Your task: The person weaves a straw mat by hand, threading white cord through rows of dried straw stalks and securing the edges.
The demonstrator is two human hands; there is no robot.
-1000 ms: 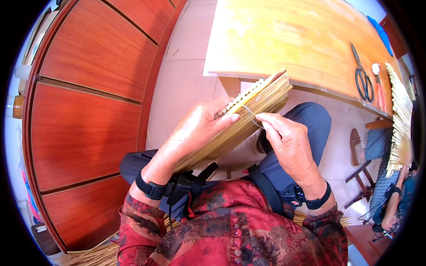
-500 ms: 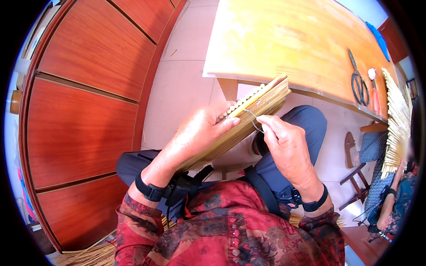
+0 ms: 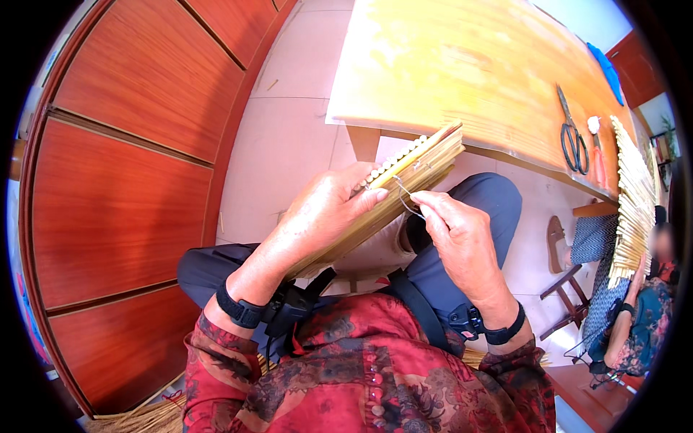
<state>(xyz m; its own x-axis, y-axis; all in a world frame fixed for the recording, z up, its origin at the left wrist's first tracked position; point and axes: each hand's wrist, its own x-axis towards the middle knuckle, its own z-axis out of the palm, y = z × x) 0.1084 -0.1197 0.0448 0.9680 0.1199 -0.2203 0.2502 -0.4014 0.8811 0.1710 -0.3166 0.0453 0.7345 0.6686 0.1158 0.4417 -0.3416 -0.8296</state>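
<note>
My left hand point(image 3: 325, 209) is wrapped round a thick bundle of flattened straw stalks point(image 3: 433, 160), its thumb lying across the top near a row of small pale round stalk ends point(image 3: 390, 162) beside a yellow stalk. The bundle slants from my lap up to the right, just before the table edge. My right hand point(image 3: 455, 238) pinches a thin grey wire or cord point(image 3: 406, 195) that runs from the bundle in a loose loop. Whether a small tool is also between those fingertips is too small to tell.
A wooden table point(image 3: 433, 65) holds black scissors point(image 3: 574, 144), red-handled tool point(image 3: 598, 155) and blue cloth point(image 3: 605, 68). At right, a co-worker point(image 3: 642, 332) is beside a fanned straw piece point(image 3: 628, 202) and a dark stool point(image 3: 567, 299). Red wooden cabinets point(image 3: 130, 202) line the left; loose straw lies behind me.
The bundle and both hands have dropped slightly relative to the table edge, with my grip and the pinch on the wire kept. The view has shifted a little, moving the surroundings leftward in the picture.
</note>
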